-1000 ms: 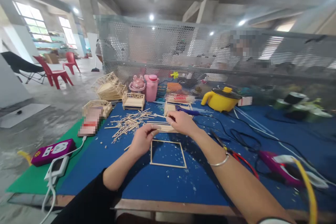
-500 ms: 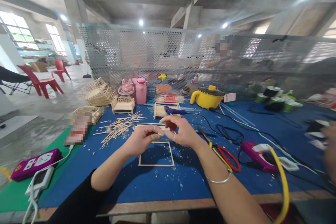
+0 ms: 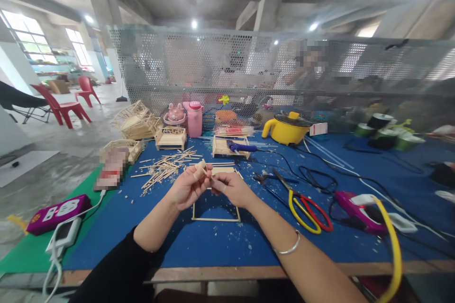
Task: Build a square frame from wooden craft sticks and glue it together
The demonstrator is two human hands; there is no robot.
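My left hand (image 3: 189,188) and my right hand (image 3: 232,190) meet over the middle of the blue table, fingertips pinched together. Pale coverings wrap some of the left fingers. Whatever lies between the fingertips is too small and too hidden to name. Flat on the table below them is a rectangular frame of thin wooden sticks (image 3: 216,220), its far part behind my hands. Loose wooden sticks (image 3: 161,170) are heaped to the left. Beyond my hands a blue glue gun (image 3: 242,147) rests on a small wooden bed-like model (image 3: 219,147).
Scissors with red and yellow handles (image 3: 304,220) lie right of my hands, beside pliers (image 3: 265,179). Cables run to a purple power strip (image 3: 350,213). A yellow pot (image 3: 288,131) and a pink jug (image 3: 194,120) stand near the perforated metal screen (image 3: 213,61). A phone (image 3: 111,170) lies left.
My right hand has lowered and its raised, curved fingers have closed towards the left fingertips. The left hand has turned, showing its wrapped fingers upward. The camera view has shifted slightly.
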